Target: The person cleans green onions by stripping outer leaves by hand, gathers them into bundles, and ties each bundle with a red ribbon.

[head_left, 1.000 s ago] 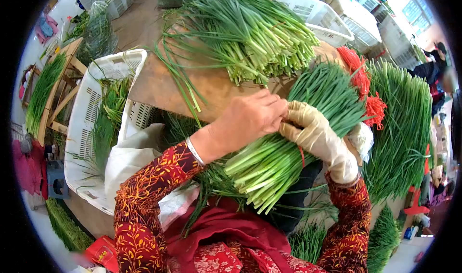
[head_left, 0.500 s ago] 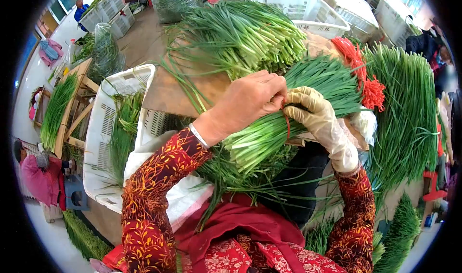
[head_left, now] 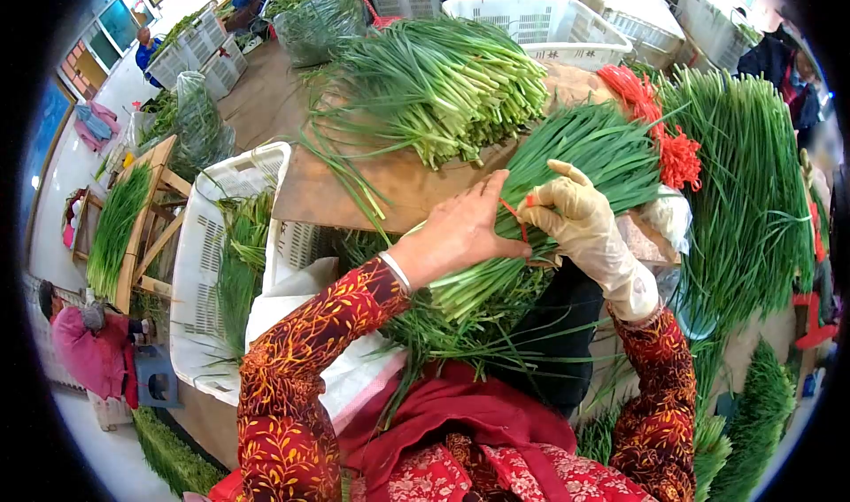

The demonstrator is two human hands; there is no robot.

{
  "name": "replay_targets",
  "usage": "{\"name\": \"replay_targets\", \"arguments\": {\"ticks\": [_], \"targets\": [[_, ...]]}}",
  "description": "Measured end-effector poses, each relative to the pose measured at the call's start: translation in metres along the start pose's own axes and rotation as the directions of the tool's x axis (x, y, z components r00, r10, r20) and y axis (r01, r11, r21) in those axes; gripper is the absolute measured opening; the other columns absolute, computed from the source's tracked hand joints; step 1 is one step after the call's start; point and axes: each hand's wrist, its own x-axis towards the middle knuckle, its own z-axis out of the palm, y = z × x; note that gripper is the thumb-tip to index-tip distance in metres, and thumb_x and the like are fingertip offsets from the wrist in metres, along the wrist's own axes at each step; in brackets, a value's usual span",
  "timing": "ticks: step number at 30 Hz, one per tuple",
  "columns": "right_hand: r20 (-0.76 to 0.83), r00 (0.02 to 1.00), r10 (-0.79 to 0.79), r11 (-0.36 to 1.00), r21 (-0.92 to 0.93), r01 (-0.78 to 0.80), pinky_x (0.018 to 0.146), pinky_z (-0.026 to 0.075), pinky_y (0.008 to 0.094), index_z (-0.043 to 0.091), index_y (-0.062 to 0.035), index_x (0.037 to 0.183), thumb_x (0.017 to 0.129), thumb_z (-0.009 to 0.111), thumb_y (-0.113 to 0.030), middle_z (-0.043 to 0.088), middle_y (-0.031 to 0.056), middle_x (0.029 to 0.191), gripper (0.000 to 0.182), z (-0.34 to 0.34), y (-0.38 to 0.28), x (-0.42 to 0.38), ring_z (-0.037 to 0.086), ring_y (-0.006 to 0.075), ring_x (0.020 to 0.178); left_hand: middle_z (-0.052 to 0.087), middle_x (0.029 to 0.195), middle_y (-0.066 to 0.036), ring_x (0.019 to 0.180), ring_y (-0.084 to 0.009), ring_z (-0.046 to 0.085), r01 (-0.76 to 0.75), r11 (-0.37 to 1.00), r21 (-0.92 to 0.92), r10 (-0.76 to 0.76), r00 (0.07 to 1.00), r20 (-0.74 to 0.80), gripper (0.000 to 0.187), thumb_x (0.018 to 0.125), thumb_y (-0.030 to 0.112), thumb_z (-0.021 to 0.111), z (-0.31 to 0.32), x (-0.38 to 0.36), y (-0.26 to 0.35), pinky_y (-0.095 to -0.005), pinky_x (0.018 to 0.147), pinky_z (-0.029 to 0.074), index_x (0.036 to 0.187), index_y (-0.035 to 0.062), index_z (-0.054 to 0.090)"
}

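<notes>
A bundle of garlic chives point(head_left: 580, 152) lies across the board before me, its pale cut ends pointing down and left. My left hand point(head_left: 465, 227), bare, is laid over the stalks with its thumb toward the front, gripping them. A thin red tie point(head_left: 508, 208) goes round the bundle just past that hand. My right hand point(head_left: 584, 223), in a whitish glove, pinches the red tie's end above the bundle, its index finger raised. Behind them a larger heap of chives point(head_left: 443, 90) rests on the wooden board point(head_left: 328, 188).
Red ties point(head_left: 680, 158) hang at the board's right end, beside a tall stack of chives point(head_left: 739, 192). A white crate point(head_left: 190, 281) with greens stands at left, another white crate point(head_left: 540, 15) behind. A person in pink point(head_left: 88, 347) sits far left.
Both hands were together at the tie. My left hand has let go of it and moved down onto the stalks; my right hand has shifted slightly, still at the tie.
</notes>
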Motion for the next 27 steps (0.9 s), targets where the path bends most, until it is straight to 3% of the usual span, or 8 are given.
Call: {"name": "replay_targets", "arguments": {"ticks": [4, 8, 10, 13, 17, 19, 22, 27], "targets": [[0.036, 0.995, 0.097, 0.994, -0.054, -0.095, 0.093, 0.033, 0.0379, 0.062, -0.0086, 0.088, 0.077, 0.063, -0.015, 0.061, 0.0032, 0.078, 0.013, -0.008, 0.006, -0.01, 0.058, 0.0199, 0.077, 0.044, 0.121, -0.026, 0.111, -0.0355, 0.046, 0.014, 0.995, -0.101, -0.001, 0.992, 0.126, 0.102, 0.063, 0.049, 0.069, -0.013, 0.009, -0.004, -0.0375, 0.093, 0.037, 0.134, -0.0012, 0.017], [-0.271, 0.92, 0.282, 0.959, 0.09, -0.267, 0.078, 0.043, 0.0332, 0.056, -0.0017, 0.091, 0.083, 0.055, -0.014, 0.06, 0.0092, 0.085, 0.015, -0.031, -0.031, -0.045, 0.056, 0.0222, 0.083, 0.039, 0.127, -0.026, 0.117, -0.0323, 0.042, 0.074, 0.959, -0.274, 0.013, 0.953, 0.304, 0.101, 0.07, 0.062, 0.056, -0.026, 0.018, -0.034, -0.0319, 0.098, 0.031, 0.135, -0.0029, 0.014], [0.082, 0.803, 0.591, 0.589, 0.637, -0.498, 0.079, 0.043, 0.029, 0.055, -0.0005, 0.096, 0.086, 0.055, -0.02, 0.06, 0.0064, 0.093, 0.021, -0.01, -0.031, -0.084, 0.055, 0.0171, 0.09, 0.041, 0.126, -0.026, 0.116, -0.0329, 0.043, 0.058, 0.941, -0.334, 0.039, 0.961, 0.275, 0.1, 0.072, 0.064, 0.052, -0.021, 0.016, -0.047, -0.0315, 0.098, 0.031, 0.134, -0.0043, 0.015], [0.276, 0.607, 0.745, 0.266, 0.712, -0.65, 0.086, 0.041, 0.0295, 0.048, -0.0007, 0.116, 0.085, 0.057, -0.029, 0.056, 0.0085, 0.109, 0.043, 0.049, -0.022, -0.123, 0.053, 0.0178, 0.102, 0.039, 0.128, -0.025, 0.12, -0.0324, 0.039, 0.106, 0.913, -0.394, 0.026, 0.949, 0.316, 0.093, 0.077, 0.064, 0.046, -0.018, 0.002, -0.039, -0.0314, 0.099, 0.029, 0.134, -0.0048, 0.019], [0.377, 0.684, 0.625, -0.067, 0.899, -0.434, 0.097, 0.033, 0.0391, 0.03, -0.0048, 0.132, 0.082, 0.044, -0.059, 0.04, 0.0113, 0.131, 0.075, 0.079, -0.027, -0.134, 0.038, 0.0235, 0.121, 0.028, 0.136, -0.02, 0.126, -0.0254, 0.03, 0.26, 0.898, -0.355, -0.116, 0.918, 0.379, 0.083, 0.083, 0.056, 0.044, -0.01, -0.033, -0.01, -0.03, 0.102, 0.024, 0.134, -0.0052, 0.02], [0.317, 0.575, 0.754, -0.11, 0.924, -0.366, 0.099, 0.032, 0.0378, 0.032, -0.0061, 0.132, 0.082, 0.038, -0.061, 0.04, 0.0098, 0.131, 0.075, 0.077, -0.041, -0.144, 0.041, 0.0221, 0.118, 0.034, 0.132, -0.021, 0.124, -0.0269, 0.034, 0.117, 0.708, -0.696, 0.114, 0.954, 0.276, 0.081, 0.084, 0.053, 0.046, 0.005, -0.052, -0.008, -0.0309, 0.101, 0.027, 0.133, -0.0053, 0.021], [0.386, 0.593, 0.706, -0.31, 0.922, -0.231, 0.097, 0.038, 0.0383, 0.033, -0.0049, 0.131, 0.082, 0.037, -0.062, 0.043, 0.0125, 0.128, 0.076, 0.057, -0.051, -0.156, 0.047, 0.024, 0.113, 0.037, 0.133, -0.011, 0.116, -0.0165, 0.041, 0.232, 0.329, -0.915, 0.066, 0.961, 0.267, 0.068, 0.087, 0.046, 0.046, 0.045, -0.071, -0.019, -0.0305, 0.097, 0.031, 0.134, 0.0021, 0.024], [0.321, 0.612, 0.723, -0.119, 0.93, -0.347, 0.095, 0.035, 0.0325, 0.038, -0.005, 0.127, 0.083, 0.052, -0.048, 0.049, 0.0073, 0.121, 0.063, 0.054, -0.043, -0.158, 0.047, 0.0172, 0.11, 0.044, 0.125, -0.008, 0.11, -0.0148, 0.044, 0.394, -0.062, -0.917, 0.035, 0.919, 0.392, 0.074, 0.082, 0.055, 0.049, 0.113, -0.084, -0.004, -0.0294, 0.094, 0.035, 0.13, 0.0013, 0.033]]}}
